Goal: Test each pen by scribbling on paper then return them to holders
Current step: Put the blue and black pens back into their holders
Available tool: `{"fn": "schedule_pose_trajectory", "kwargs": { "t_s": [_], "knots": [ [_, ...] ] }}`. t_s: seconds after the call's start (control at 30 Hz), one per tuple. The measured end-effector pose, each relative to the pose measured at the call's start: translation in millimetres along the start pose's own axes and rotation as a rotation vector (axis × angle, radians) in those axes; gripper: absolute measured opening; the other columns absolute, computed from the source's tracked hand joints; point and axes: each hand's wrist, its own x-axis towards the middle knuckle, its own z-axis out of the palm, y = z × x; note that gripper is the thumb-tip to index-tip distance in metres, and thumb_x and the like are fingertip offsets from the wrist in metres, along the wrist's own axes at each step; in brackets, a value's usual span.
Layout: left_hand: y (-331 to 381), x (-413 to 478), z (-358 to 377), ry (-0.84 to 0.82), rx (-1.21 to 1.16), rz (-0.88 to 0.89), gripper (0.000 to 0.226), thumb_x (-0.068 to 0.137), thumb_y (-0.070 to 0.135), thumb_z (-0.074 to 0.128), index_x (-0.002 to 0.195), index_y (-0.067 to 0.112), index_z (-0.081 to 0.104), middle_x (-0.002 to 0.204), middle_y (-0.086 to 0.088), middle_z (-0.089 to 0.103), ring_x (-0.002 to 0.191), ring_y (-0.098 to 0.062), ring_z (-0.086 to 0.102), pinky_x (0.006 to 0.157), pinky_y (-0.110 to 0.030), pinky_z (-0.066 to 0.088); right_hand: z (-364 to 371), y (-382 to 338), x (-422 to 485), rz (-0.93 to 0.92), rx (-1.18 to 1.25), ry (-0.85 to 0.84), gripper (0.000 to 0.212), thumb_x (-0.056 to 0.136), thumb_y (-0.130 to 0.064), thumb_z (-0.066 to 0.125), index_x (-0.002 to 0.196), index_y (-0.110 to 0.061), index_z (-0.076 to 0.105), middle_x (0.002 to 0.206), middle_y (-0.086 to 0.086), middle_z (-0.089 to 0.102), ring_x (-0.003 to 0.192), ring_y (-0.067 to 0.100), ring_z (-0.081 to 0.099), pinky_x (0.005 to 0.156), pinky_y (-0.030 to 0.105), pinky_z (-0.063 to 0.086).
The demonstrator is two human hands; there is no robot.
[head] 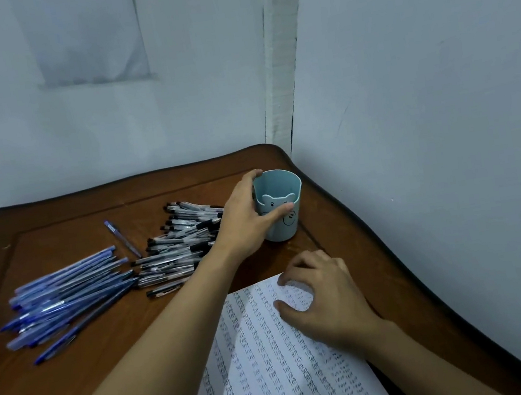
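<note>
Nearest me, the scribble sheet (277,364) lies at the table's front right, already filled with columns of test marks. My right hand (328,298) rests on its top corner, fingers curled and tips pressing the paper, holding no pen.

My left hand (249,219) reaches across, wrapped around the near-left side of the light blue pen cup (282,207), thumb on the front by the bear face, fingers over the far rim. The cup stands upright near the table's far right corner and looks empty, though I can't see to the bottom.

The relation that matters: every pen is left of the cup, behind my left forearm. The black-capped clear pens (175,244) lie piled just beside the left hand, long axes mostly left-right. The blue pens (67,294) fan out farther left, axes diagonal, well apart from the cup. One single blue pen (122,239) lies alone between the piles, toward the far edge.

My call: the left hand is nearer the pens, and the black pile is the short reach. The right hand stays better placed for scribbling. The wooden table (79,393) is otherwise bare.
</note>
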Motion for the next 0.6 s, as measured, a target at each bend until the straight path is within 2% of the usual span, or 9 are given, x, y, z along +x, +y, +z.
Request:
{"fn": "schedule_pose_trajectory", "kwargs": {
  "t_s": [0.17,0.3,0.4,0.47,0.53,0.6],
  "knots": [
    [22,-16,-32,0.079,0.032,0.084,0.085,0.08,0.044,0.081,0.151,0.027,0.038,0.151,0.007,0.047,0.135,-0.011,0.045,0.1,-0.035,0.056,1,-5,-2,-0.001,-0.054,-0.052,0.051,0.085,-0.07,0.055,0.123,-0.037,0.064,0.123,-0.025,0.047,0.122,-0.003,0.036,0.112,0.037,0.026],
    [34,-48,-75,0.183,0.065,0.096,0.086,0.072,0.057,0.077,0.146,0.028,0.043,0.143,0.008,0.053,0.122,-0.008,0.056,0.084,-0.022,0.059,6,-16,0,0.002,-0.103,-0.069,0.057,0.087,-0.071,0.051,0.132,-0.038,0.059,0.134,-0.022,0.044,0.132,0.001,0.032,0.116,0.039,0.019],
    [33,-79,-105,0.293,0.041,0.052,0.083,0.069,0.055,0.08,0.141,0.031,0.047,0.136,0.009,0.056,0.113,-0.007,0.059,0.068,-0.012,0.055,11,-26,3,0.02,-0.13,-0.081,0.052,0.091,-0.066,0.048,0.136,-0.042,0.054,0.14,-0.019,0.04,0.136,0.003,0.028,0.118,0.042,0.012],
    [30,-100,-123,0.373,0.018,0.028,0.082,0.067,0.053,0.082,0.14,0.032,0.049,0.134,0.008,0.058,0.113,-0.01,0.061,0.066,-0.012,0.054,15,-32,5,0.023,-0.124,-0.094,0.045,0.094,-0.058,0.048,0.137,-0.045,0.054,0.145,-0.015,0.038,0.138,0.006,0.025,0.119,0.043,0.01],
    [24,-118,-136,0.425,0.057,0.013,0.083,0.067,0.053,0.081,0.14,0.031,0.049,0.136,0.008,0.058,0.116,-0.013,0.059,0.072,-0.016,0.055,19,-38,6,0.006,-0.132,-0.097,0.042,0.095,-0.048,0.048,0.136,-0.046,0.056,0.151,-0.01,0.038,0.143,0.009,0.023,0.122,0.046,0.008],
    [18,-136,-146,0.444,0.078,-0.014,0.083,0.066,0.053,0.081,0.14,0.034,0.048,0.138,0.01,0.056,0.121,-0.014,0.057,0.081,-0.032,0.06,23,-46,8,-0.029,-0.139,-0.093,0.041,0.097,-0.039,0.049,0.137,-0.043,0.058,0.155,-0.005,0.039,0.146,0.013,0.024,0.123,0.044,0.007]
  ]
}}
